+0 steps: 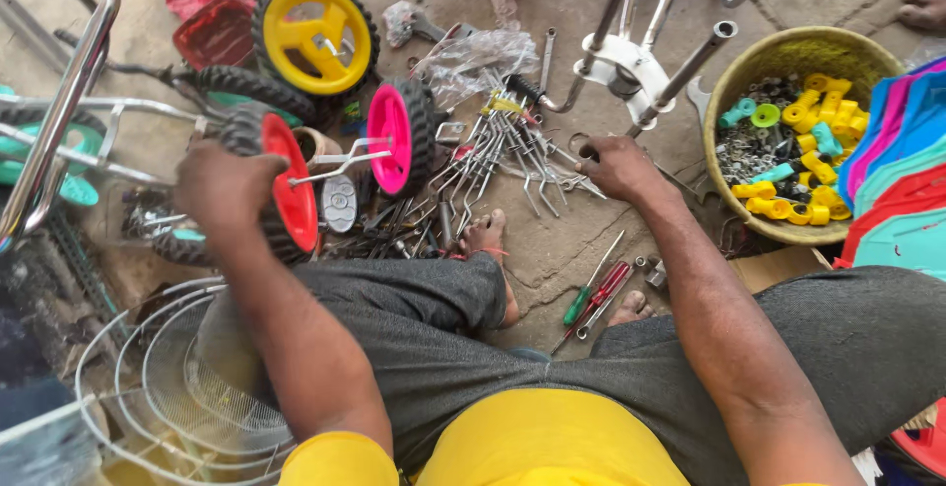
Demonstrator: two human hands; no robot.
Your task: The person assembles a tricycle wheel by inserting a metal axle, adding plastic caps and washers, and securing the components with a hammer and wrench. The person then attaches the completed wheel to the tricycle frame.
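Many metal rods [503, 156] clutter ground between both hands, wheels [315, 37] beside.

glossy plastic wheel [292, 193] (red), shiny metal rods [503, 151]

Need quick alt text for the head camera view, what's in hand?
Seated on the ground, the person's left hand grips a small red-hubbed wheel while the right hand reaches into a pile of bent metal rods; a basket of yellow and teal fittings sits at right.

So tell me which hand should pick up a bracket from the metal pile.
Right, probably. The right hand already rests at the edge of the pile of brackets, fingers on it. The left hand is busy on the red wheel, farther away.
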